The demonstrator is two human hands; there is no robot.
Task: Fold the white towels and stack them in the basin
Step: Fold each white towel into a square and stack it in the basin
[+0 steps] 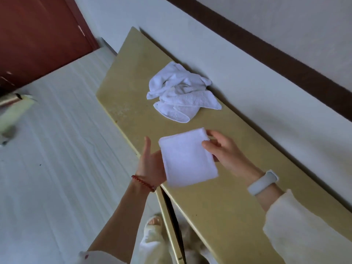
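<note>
A folded white towel (187,157) is a neat square held just above the near edge of the yellow table (219,202). My right hand (224,152) grips its right side, with the thumb on top and fingers under it. My left hand (150,164) is flat with straight fingers, and its palm lies against the towel's left edge. Farther along the table lies a crumpled heap of white towels (181,92). No basin is in view.
The table runs along a pale wall (266,88) with a dark brown band. To the left is light floor (57,168) and a red-brown door (38,35). My slippered foot (152,235) shows below the table's edge.
</note>
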